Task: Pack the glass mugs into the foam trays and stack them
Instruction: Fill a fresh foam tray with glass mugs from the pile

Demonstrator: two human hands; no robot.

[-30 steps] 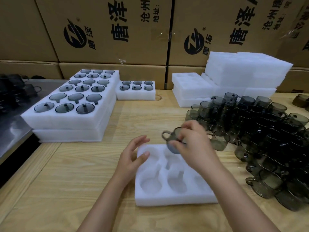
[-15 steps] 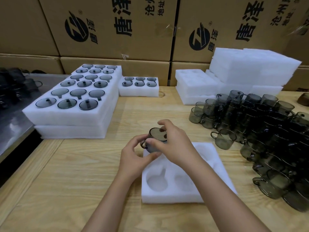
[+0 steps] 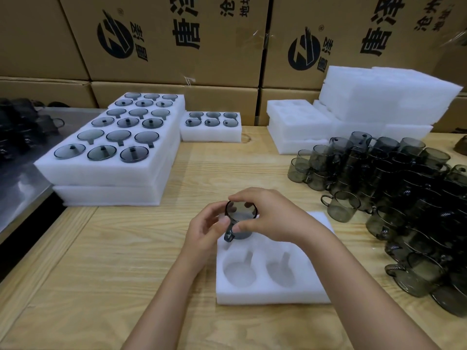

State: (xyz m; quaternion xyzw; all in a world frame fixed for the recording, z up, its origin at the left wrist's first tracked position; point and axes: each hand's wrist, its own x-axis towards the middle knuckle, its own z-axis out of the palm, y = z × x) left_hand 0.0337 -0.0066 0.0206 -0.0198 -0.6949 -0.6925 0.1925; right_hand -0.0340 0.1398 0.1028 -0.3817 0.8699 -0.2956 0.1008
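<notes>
Wooden table (image 3: 121, 253): right hand (image 3: 274, 218) and left hand (image 3: 203, 232), grip closed round one glass mug (image 3: 241, 212).

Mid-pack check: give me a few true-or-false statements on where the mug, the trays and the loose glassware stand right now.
1. The right hand grips the mug by its rim, above the front foam tray. True.
2. The front foam tray's two near pockets already hold mugs. False: both are empty.
3. The loose mugs are piled left of that tray. False: they are on its right.
4. The filled trays at the left lie on another foam layer. True.
5. The small tray at the back is empty. False: six mugs sit in it.
</notes>
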